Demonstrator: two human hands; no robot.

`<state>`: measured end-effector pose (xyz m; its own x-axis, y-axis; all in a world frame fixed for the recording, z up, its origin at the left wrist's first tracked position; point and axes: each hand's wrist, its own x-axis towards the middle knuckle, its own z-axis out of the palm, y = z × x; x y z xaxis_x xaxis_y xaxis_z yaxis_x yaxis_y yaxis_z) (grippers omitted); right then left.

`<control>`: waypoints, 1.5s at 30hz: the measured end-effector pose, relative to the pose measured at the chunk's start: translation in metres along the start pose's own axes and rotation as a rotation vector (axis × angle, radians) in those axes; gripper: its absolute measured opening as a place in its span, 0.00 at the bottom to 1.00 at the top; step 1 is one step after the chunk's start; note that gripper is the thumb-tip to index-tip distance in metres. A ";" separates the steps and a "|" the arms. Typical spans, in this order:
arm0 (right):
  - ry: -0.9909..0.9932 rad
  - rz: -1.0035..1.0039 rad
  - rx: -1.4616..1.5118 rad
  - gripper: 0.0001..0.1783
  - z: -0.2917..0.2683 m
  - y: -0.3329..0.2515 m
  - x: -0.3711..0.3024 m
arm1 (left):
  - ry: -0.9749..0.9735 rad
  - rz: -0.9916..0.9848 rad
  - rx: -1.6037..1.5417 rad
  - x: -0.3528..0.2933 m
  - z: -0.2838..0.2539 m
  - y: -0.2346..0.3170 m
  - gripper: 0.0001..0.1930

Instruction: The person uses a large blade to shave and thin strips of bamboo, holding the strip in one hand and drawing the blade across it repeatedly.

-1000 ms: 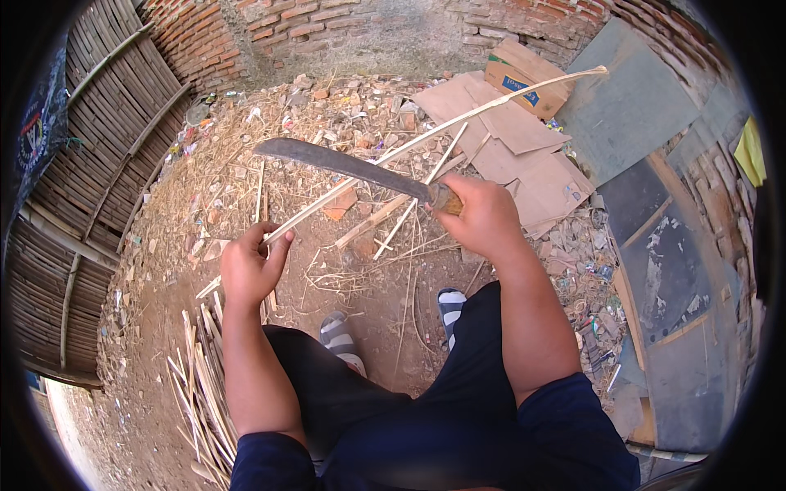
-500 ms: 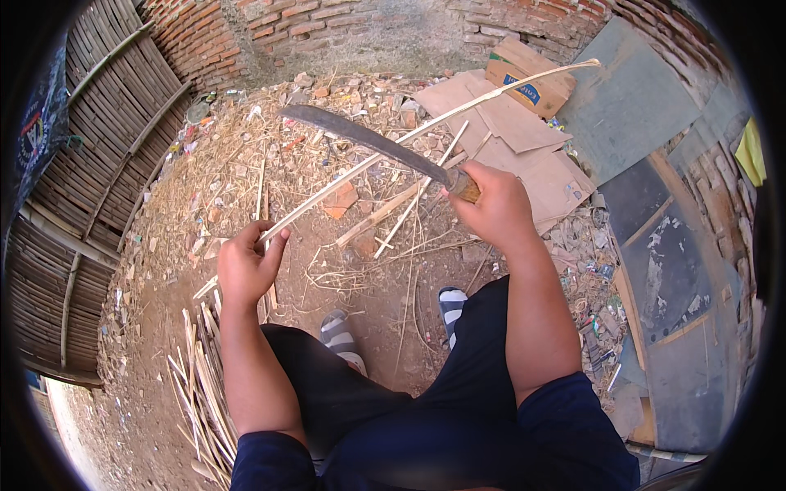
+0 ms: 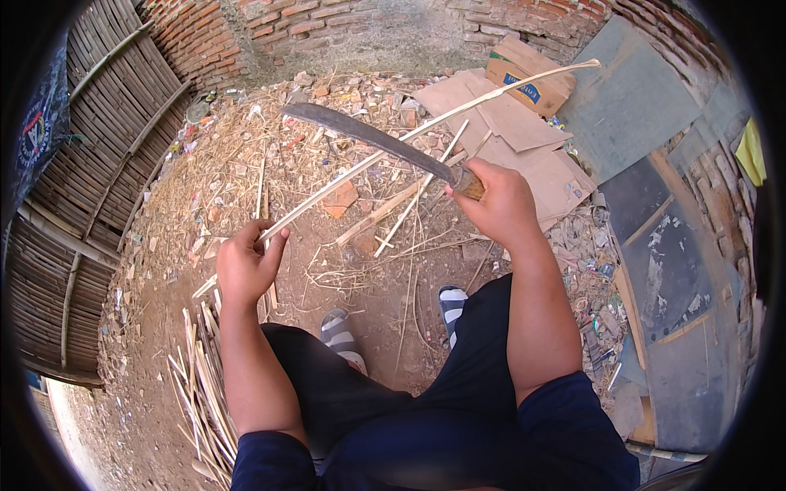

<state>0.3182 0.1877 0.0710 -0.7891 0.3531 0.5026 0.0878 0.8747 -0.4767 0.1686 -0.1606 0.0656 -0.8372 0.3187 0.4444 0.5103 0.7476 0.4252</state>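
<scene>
My left hand [image 3: 248, 263] is closed around a long pale bamboo strip [image 3: 340, 180] near its lower end. The strip slants up to the far right, and its short tail sticks out behind my wrist. In my right hand [image 3: 501, 206] is a machete [image 3: 360, 129], gripped by its wooden handle [image 3: 468, 183]. Its dark, curved blade points to the far left and crosses the strip near mid-length. Whether blade and strip touch, I cannot tell.
Split strips [image 3: 203, 385] lie heaped beside my left leg. More sticks [image 3: 422, 188] and shavings litter the rubble ahead. A cardboard box [image 3: 530, 75] and flattened cardboard [image 3: 499, 114] lie at the far right, near grey sheets [image 3: 626, 98]. A bamboo wall [image 3: 106, 123] stands left.
My right hand and the machete have shifted very slightly to the right. My left hand and the bamboo strip look almost still.
</scene>
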 end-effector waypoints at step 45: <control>0.124 0.005 0.051 0.15 0.001 0.010 0.001 | -0.085 0.012 -0.048 0.001 0.005 -0.007 0.18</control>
<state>0.3178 0.1963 0.0667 -0.7070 0.3985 0.5843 0.0577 0.8559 -0.5139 0.1631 -0.1629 0.0594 -0.8436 0.3772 0.3822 0.5275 0.7155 0.4582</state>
